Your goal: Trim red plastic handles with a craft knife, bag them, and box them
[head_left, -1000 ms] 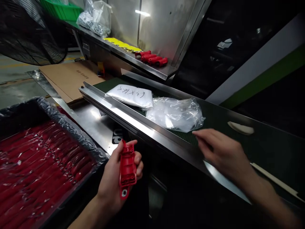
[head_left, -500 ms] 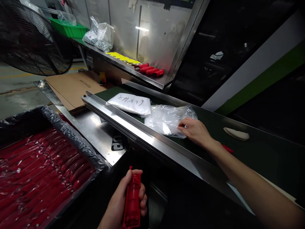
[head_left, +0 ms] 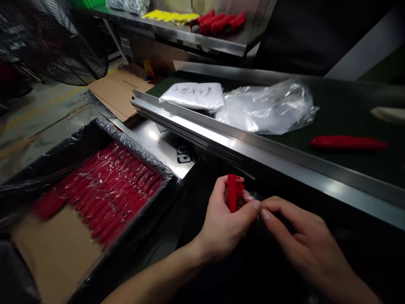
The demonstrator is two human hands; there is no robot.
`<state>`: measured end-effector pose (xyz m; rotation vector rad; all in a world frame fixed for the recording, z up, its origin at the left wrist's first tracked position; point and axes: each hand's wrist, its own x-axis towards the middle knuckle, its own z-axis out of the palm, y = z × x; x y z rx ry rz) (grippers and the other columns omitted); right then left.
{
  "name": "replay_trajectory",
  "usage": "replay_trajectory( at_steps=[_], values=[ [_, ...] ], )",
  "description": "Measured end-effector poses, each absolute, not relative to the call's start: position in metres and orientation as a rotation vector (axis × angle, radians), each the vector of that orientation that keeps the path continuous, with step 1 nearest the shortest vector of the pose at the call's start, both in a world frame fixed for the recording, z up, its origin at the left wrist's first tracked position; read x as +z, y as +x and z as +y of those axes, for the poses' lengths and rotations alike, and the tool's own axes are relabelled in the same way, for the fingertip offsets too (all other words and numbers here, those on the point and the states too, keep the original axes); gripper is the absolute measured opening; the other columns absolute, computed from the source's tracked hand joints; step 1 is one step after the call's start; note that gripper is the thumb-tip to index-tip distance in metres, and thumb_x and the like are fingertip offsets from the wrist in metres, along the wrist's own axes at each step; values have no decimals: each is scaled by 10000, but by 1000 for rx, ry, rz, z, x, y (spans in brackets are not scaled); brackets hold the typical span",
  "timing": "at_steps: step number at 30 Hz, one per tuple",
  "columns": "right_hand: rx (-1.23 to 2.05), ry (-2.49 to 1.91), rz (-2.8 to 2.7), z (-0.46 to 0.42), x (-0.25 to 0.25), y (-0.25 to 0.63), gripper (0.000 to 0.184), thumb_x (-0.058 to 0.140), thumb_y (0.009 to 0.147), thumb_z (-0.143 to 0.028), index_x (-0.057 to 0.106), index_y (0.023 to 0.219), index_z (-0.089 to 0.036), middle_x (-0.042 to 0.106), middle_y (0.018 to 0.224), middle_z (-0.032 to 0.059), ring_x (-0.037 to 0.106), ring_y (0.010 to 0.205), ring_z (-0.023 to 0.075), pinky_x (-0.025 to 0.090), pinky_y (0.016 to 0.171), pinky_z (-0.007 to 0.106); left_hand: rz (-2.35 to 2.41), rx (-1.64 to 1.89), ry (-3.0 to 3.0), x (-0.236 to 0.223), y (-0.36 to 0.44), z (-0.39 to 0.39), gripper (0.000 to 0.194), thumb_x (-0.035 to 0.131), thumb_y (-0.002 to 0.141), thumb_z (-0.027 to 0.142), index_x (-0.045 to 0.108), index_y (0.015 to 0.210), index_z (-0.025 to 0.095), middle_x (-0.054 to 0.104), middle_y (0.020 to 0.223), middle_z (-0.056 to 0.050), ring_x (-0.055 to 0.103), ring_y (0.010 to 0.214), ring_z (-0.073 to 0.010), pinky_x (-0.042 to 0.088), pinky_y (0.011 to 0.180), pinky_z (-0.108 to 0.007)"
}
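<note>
The left hand [head_left: 223, 223] had its fingers closed around a red plastic handle [head_left: 234, 193], which was held upright above the dark area in front of the conveyor's steel rail [head_left: 221, 135]. The right hand [head_left: 300, 228] was just beside it, its fingers [head_left: 264, 213] drawn together at the handle's side; they may have been pinching something thin and shiny, but the view was too dim and small to tell. Working this close, a steady left grip and slow, small right-finger moves looked like the best way to handle the part. Another red handle [head_left: 348, 143] lay on the dark green belt [head_left: 354, 169], past a white bag with handwriting [head_left: 191, 96] and a clear plastic bag [head_left: 265, 112]. To the left, rows of red handles [head_left: 114, 190] lay under plastic film in a black crate [head_left: 79, 147] lined with cardboard [head_left: 53, 253]. More red handles [head_left: 218, 23] sat on a steel shelf [head_left: 190, 38] beyond.
</note>
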<state>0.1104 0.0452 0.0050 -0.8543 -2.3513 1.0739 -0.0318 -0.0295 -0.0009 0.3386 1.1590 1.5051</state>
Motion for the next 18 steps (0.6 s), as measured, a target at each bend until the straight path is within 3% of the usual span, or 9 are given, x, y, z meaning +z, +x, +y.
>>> replay_trajectory(
  at_steps=[5,9,11,14,18],
  values=[
    [925,-1168,-2097,15,-30,127,159,517,982,-304,593,860,-238,574,669,-54,546,554,69,434,485,139,1283,1330,331,-25,-24,-42,366,692,821,231,460,1103,214,541,803,43,487,512,-67,406,500,-207],
    [835,-1172,-2020,11,-36,135,98,571,949,-323,578,964,-226,625,920,5,623,758,101,519,643,180,1471,1372,552,-34,-22,-46,324,671,850,226,512,1132,221,590,852,7,570,680,-115,466,676,-241],
    [813,-1145,-2023,15,-32,137,193,613,928,-352,580,1078,-236,615,1010,21,629,837,115,540,717,201,1590,1339,756,-36,-20,-48,356,649,872,235,534,1209,234,626,902,-19,599,780,-150,474,767,-268],
    [966,-1039,-2192,21,-22,136,320,644,920,-404,576,1210,-287,642,975,-7,638,779,103,550,662,176,1659,1150,1116,-39,-13,-55,446,601,908,251,517,1345,242,669,1031,-75,630,895,-203,477,863,-329],
    [1135,-939,-2233,19,-11,140,95,591,964,-333,628,1049,-308,680,901,-55,651,708,73,517,539,113,1677,1023,1321,-52,-4,-61,547,533,895,174,444,1431,244,631,1219,-121,609,1083,-265,468,948,-410]
  ],
)
